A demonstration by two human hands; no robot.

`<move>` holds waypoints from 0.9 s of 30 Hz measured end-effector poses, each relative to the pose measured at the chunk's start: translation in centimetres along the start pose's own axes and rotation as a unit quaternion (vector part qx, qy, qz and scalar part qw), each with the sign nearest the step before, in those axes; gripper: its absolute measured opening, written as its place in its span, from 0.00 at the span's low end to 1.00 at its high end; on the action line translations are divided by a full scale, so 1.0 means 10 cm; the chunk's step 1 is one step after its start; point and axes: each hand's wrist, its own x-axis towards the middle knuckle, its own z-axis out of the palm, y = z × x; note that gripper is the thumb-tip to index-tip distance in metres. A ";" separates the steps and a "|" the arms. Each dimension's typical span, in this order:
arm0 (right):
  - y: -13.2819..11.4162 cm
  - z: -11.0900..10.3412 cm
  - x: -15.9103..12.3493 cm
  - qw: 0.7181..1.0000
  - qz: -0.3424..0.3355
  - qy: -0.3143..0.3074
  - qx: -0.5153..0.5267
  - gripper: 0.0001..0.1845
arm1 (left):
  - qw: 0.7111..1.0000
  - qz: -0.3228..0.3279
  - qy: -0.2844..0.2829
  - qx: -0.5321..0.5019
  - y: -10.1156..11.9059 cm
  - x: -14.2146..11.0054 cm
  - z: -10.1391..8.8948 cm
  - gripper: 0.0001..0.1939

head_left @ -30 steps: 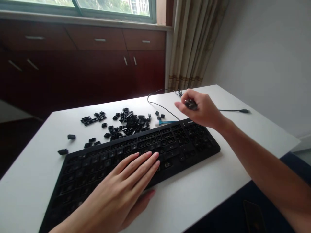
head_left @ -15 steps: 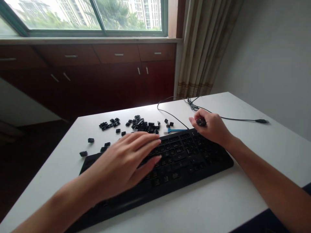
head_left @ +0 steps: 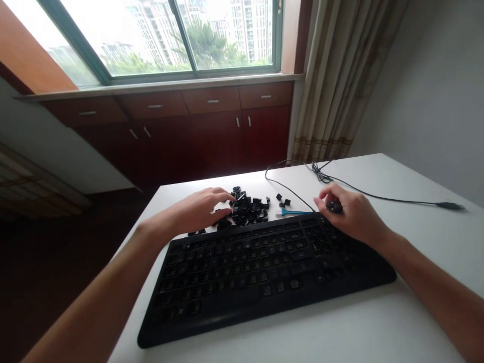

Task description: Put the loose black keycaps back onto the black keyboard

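Note:
A black keyboard (head_left: 234, 307) lies at a slant on the white table, with bare key sockets across it. Behind its back edge is a heap of loose black keycaps (head_left: 247, 206). My left hand (head_left: 200, 207) is at the left side of this heap, fingers apart; its fingertips reach the nearest keycaps, some of which it hides. Over the keyboard's back right corner, my right hand (head_left: 346, 209) is closed around small black keycaps (head_left: 335, 206), whose number I cannot make out. A blue-handled brush (head_left: 297, 212) with pale bristles lies along the back edge.
A few separate keycaps (head_left: 287, 202) lie right of the heap. The keyboard's cable (head_left: 381, 196) loops behind my right hand to a plug (head_left: 449, 205) on the right. Beyond the white table (head_left: 419, 176) stand red-brown cabinets (head_left: 212, 146) beneath a window, with a curtain (head_left: 325, 85) beside it.
My left hand has moved from over the keyboard back to the keycap heap. Scattered keycaps on the left are now gathered or hidden by it. The camera view has shifted left.

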 end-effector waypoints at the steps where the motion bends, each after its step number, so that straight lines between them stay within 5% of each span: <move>1: 0.00 0.01 0.00 1.000 -0.001 -0.001 -0.002 0.10 | 1.000 0.002 0.003 -0.011 0.01 0.00 0.02 0.22; 27: -0.03 0.06 -0.06 0.999 -0.002 -0.037 -0.015 0.09 | 0.992 0.101 -0.008 -0.076 0.20 0.03 0.15 0.17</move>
